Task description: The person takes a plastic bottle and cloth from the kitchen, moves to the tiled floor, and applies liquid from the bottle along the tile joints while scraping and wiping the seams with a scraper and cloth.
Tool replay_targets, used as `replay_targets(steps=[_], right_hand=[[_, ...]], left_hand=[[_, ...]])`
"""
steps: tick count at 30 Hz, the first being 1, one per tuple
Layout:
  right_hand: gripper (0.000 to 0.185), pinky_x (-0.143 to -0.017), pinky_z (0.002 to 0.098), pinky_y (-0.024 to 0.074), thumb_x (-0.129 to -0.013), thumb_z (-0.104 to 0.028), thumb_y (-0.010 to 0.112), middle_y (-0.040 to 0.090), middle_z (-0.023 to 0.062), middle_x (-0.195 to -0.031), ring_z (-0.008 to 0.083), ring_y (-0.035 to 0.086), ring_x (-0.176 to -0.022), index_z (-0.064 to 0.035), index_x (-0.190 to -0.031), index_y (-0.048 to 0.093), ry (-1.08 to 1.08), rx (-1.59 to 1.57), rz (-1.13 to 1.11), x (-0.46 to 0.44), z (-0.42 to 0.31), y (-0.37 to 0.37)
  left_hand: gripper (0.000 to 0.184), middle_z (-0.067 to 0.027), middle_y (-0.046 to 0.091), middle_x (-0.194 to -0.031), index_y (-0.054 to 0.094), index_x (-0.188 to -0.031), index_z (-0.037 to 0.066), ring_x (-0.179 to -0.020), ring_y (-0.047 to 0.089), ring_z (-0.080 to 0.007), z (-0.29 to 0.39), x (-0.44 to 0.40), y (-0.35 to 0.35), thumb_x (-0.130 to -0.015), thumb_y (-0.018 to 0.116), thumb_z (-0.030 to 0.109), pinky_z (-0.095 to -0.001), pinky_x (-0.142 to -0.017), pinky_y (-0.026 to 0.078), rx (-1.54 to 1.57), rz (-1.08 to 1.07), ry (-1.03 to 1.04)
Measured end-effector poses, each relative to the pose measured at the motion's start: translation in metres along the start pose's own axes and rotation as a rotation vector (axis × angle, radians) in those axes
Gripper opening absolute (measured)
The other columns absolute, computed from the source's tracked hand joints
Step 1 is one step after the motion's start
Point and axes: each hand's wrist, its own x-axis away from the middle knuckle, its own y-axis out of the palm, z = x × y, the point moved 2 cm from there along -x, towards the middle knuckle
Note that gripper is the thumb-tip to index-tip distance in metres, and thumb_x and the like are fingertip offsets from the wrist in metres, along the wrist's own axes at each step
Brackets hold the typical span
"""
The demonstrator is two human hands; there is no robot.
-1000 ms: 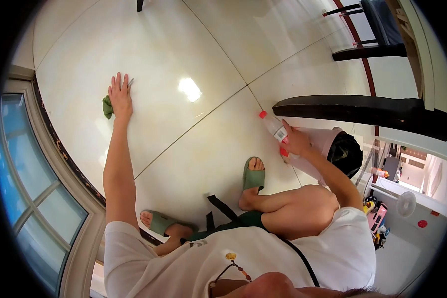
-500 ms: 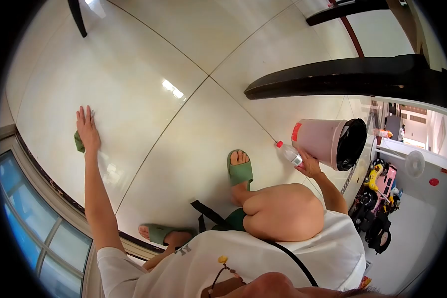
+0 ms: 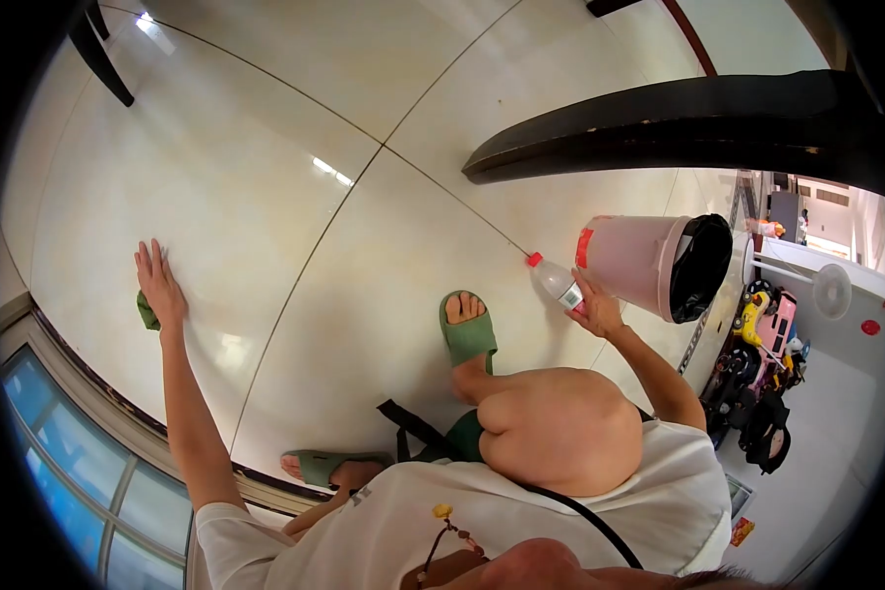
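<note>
My right hand (image 3: 598,307) is wrapped round the lower part of a clear plastic bottle (image 3: 555,282) with a red cap, its cap end pointing away from me. Over on the left, my left hand (image 3: 163,293) lies on the tiled floor (image 3: 364,275) with its fingers stretched forward. A crumpled green cloth (image 3: 147,311) shows beside and partly beneath that palm; whether the thumb holds it is hidden. Just beyond my right hand is a pink bin (image 3: 627,258) lined with a black bag.
A thick dark wooden leg (image 3: 659,123) extends above the bin. Another dark leg (image 3: 108,69) stands at the upper left. Window panes (image 3: 79,462) border the lower left. Toys (image 3: 757,354) and a white fan (image 3: 832,291) are at the right. Green slippers (image 3: 469,339) are on my feet.
The view has shifted. The bin, which was partly behind my right hand and the bottle, now stands apart from them. My left hand remains on the floor by the cloth.
</note>
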Motion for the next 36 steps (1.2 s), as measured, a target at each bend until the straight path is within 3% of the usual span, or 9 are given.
replay_targets(steps=[3, 6, 12, 24, 36], right_hand=[[0.088, -0.092, 0.046, 0.0456, -0.079, -0.04, 0.068, 0.051, 0.0204, -0.126, 0.0398, 0.053, -0.111, -0.0129, -0.148, 0.02, 0.033, 0.014, -0.104, -0.005, -0.006, -0.016], [0.087, -0.09, 0.0466, 0.047, -0.078, -0.04, 0.068, 0.052, 0.0211, -0.125, 0.0394, 0.056, -0.107, -0.013, -0.147, 0.021, -0.014, 0.004, -0.073, -0.014, -0.011, -0.024], [0.085, -0.078, 0.0478, 0.0508, -0.078, -0.038, 0.069, 0.058, 0.0167, -0.115, 0.0361, 0.06, -0.098, -0.0119, -0.145, 0.025, 0.006, 0.116, -0.145, -0.032, -0.032, -0.053], [0.085, -0.073, 0.0454, 0.0518, -0.077, -0.037, 0.069, 0.06, 0.0176, -0.103, 0.0342, 0.061, -0.09, -0.0081, -0.144, 0.027, -0.076, 0.142, -0.094, -0.075, -0.08, -0.084], [0.082, -0.063, 0.0435, 0.052, -0.072, -0.035, 0.071, 0.063, 0.0148, -0.095, 0.0302, 0.064, -0.078, -0.0051, -0.139, 0.035, -0.201, 0.158, 0.116, -0.129, -0.129, -0.101]], left_hand=[[0.043, -0.0149, 0.031, -0.149, 0.041, -0.141, 0.012, -0.138, 0.026, -0.0358, 0.0, 0.001, -0.001, -0.098, 0.04, 0.013, -0.0437, -0.109, 0.026, -0.002, 0.012, 0.016], [0.041, -0.0141, 0.032, -0.149, 0.043, -0.14, 0.013, -0.137, 0.028, -0.036, 0.002, 0.001, -0.002, -0.099, 0.04, 0.015, -0.0428, -0.11, 0.027, 0.0, 0.008, -0.002], [0.042, -0.0145, 0.031, -0.149, 0.042, -0.141, 0.013, -0.138, 0.027, -0.0353, 0.007, 0.0, -0.005, -0.099, 0.04, 0.012, -0.0447, -0.11, 0.025, 0.042, 0.001, -0.021], [0.043, -0.0137, 0.032, -0.149, 0.042, -0.141, 0.015, -0.137, 0.028, -0.0356, 0.005, 0.002, -0.004, -0.098, 0.042, 0.012, -0.0455, -0.108, 0.026, 0.037, 0.019, -0.019], [0.043, -0.015, 0.033, -0.148, 0.042, -0.141, 0.014, -0.136, 0.029, -0.0363, 0.009, 0.001, -0.007, -0.098, 0.042, 0.013, -0.0449, -0.109, 0.027, 0.006, 0.017, -0.03]])
